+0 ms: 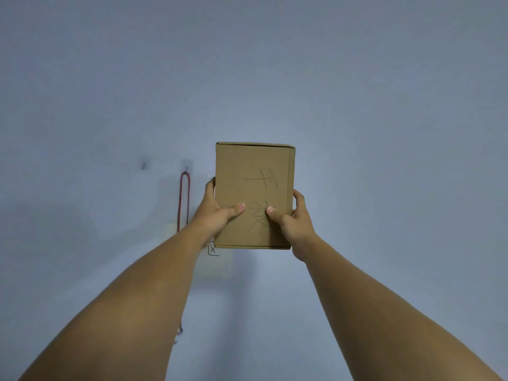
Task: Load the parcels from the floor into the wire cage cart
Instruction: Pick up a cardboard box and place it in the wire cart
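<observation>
- A brown cardboard parcel (254,195) is held up in the middle of the view, out at arm's length, with a plain pale blue-grey wall (275,64) behind it.
- The parcel's broad face is turned toward the camera; its flaps are shut, so what is inside cannot be told. Faint pencil scribbles mark the face.
- The left hand (215,209) clamps the parcel's left edge: the thumb lies flat across the near face, and the fingers curl around the side out of view.
- The right hand (292,218) clamps the right edge the same way, thumb pressed on the near face, fingers wrapped round the right side.
- The two thumb tips sit near each other on the lower half of the face, not touching.
- Both forearms reach up from the lower corners of the view and meet at the parcel.
- All four edges of the parcel are clear of anything else; bare wall surrounds it above and to the right.
- To the left, a red cord loop (183,200) hangs from a small hook (187,168) on the wall, just beside the left hand but behind it.
- Further left is a small dark mark (143,165) on the wall.
- Below the parcel's lower left corner, a pale sheet with a pencilled cross (213,250) shows on the wall, partly hidden by the left wrist.
</observation>
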`<control>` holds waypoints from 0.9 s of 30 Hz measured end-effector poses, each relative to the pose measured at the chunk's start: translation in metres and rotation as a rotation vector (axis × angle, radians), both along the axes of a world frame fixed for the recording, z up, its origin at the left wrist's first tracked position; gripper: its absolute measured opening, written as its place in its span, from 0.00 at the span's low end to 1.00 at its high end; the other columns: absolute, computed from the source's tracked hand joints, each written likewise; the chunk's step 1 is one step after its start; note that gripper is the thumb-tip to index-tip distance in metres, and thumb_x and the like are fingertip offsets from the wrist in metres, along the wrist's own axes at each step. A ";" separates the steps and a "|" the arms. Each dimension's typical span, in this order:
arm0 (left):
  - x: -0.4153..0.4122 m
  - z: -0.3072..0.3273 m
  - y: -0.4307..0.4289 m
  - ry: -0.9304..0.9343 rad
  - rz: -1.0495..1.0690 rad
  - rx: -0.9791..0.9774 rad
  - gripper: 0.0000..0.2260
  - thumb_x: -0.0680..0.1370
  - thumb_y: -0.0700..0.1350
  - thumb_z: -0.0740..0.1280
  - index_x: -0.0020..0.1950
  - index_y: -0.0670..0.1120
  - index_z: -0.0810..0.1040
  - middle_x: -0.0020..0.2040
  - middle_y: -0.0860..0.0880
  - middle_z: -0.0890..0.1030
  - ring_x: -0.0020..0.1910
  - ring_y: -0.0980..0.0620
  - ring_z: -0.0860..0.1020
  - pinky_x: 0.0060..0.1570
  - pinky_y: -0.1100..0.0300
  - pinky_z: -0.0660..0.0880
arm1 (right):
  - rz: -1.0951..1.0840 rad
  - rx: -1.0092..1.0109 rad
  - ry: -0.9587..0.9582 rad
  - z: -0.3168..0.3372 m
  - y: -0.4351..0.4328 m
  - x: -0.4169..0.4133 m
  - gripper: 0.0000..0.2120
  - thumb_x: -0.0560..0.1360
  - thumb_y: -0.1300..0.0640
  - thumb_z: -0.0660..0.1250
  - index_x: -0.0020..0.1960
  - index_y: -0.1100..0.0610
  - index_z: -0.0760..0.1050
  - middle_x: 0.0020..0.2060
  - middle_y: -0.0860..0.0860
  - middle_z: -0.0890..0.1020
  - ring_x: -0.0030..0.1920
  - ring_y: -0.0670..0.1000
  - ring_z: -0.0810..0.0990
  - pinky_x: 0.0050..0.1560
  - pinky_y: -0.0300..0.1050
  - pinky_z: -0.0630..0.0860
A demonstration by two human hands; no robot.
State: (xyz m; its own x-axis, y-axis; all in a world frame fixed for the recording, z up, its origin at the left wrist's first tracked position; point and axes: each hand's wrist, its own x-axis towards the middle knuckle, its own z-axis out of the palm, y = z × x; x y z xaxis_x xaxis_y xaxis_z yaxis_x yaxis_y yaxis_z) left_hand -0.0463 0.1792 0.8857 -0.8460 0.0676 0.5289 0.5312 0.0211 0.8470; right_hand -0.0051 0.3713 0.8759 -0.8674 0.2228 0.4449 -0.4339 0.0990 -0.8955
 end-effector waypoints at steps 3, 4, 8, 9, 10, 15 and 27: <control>0.006 0.020 -0.041 0.013 0.054 0.002 0.44 0.70 0.47 0.81 0.77 0.59 0.58 0.64 0.54 0.79 0.62 0.48 0.79 0.66 0.45 0.76 | 0.050 0.006 0.020 0.022 -0.037 -0.002 0.35 0.78 0.55 0.74 0.77 0.40 0.60 0.53 0.47 0.83 0.55 0.52 0.83 0.63 0.59 0.79; 0.008 0.023 -0.058 0.016 0.072 0.003 0.43 0.71 0.47 0.81 0.78 0.59 0.58 0.63 0.54 0.79 0.61 0.49 0.80 0.66 0.44 0.76 | 0.074 0.009 0.025 0.025 -0.053 -0.002 0.35 0.78 0.56 0.74 0.76 0.41 0.60 0.53 0.47 0.83 0.55 0.51 0.83 0.63 0.58 0.80; 0.019 0.023 -0.133 0.016 0.113 -0.028 0.43 0.72 0.45 0.80 0.79 0.57 0.57 0.65 0.52 0.78 0.60 0.50 0.79 0.65 0.45 0.76 | 0.143 -0.002 0.038 0.019 -0.126 -0.006 0.34 0.77 0.57 0.74 0.76 0.42 0.61 0.53 0.48 0.85 0.54 0.51 0.85 0.63 0.57 0.80; 0.019 0.022 -0.153 0.012 0.124 -0.034 0.43 0.73 0.45 0.80 0.79 0.58 0.57 0.65 0.51 0.77 0.60 0.50 0.79 0.65 0.45 0.76 | 0.159 -0.008 0.039 0.016 -0.146 -0.009 0.35 0.77 0.57 0.75 0.76 0.42 0.61 0.54 0.49 0.85 0.54 0.51 0.85 0.63 0.57 0.79; 0.019 0.020 -0.175 0.007 0.141 -0.048 0.43 0.72 0.46 0.80 0.79 0.58 0.57 0.66 0.51 0.77 0.61 0.49 0.79 0.65 0.44 0.76 | 0.173 -0.015 0.040 0.012 -0.167 -0.011 0.35 0.77 0.57 0.75 0.77 0.42 0.61 0.54 0.49 0.85 0.54 0.51 0.85 0.63 0.56 0.79; 0.010 0.000 -0.288 -0.041 0.199 -0.092 0.43 0.73 0.46 0.80 0.79 0.58 0.57 0.66 0.50 0.77 0.62 0.48 0.79 0.64 0.43 0.77 | 0.222 -0.033 -0.005 -0.017 -0.279 -0.034 0.34 0.77 0.55 0.75 0.75 0.41 0.61 0.54 0.49 0.85 0.55 0.52 0.85 0.63 0.56 0.80; -0.069 -0.159 -0.495 -0.281 0.327 -0.146 0.44 0.73 0.42 0.79 0.81 0.51 0.55 0.63 0.52 0.75 0.58 0.52 0.77 0.59 0.55 0.76 | 0.372 -0.024 -0.300 -0.183 -0.487 -0.139 0.36 0.75 0.53 0.76 0.74 0.39 0.59 0.55 0.50 0.84 0.56 0.55 0.84 0.61 0.60 0.80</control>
